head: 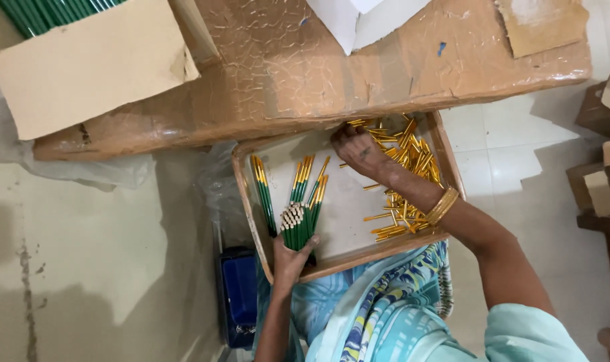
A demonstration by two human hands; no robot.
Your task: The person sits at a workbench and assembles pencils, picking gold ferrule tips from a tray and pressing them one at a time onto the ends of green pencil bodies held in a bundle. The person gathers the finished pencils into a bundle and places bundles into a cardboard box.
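- Our left hand [290,258] clenches a bundle of green pencils [299,224] upright at the wooden tray's [246,191] six o'clock edge, ends level
- Our right hand [358,151] reaches to one o'clock, fingers closing on loose gold ferrules [412,157]; its exact grip we cannot tell
- Finished pencils [263,191] lie at nine o'clock, kept apart from the pile
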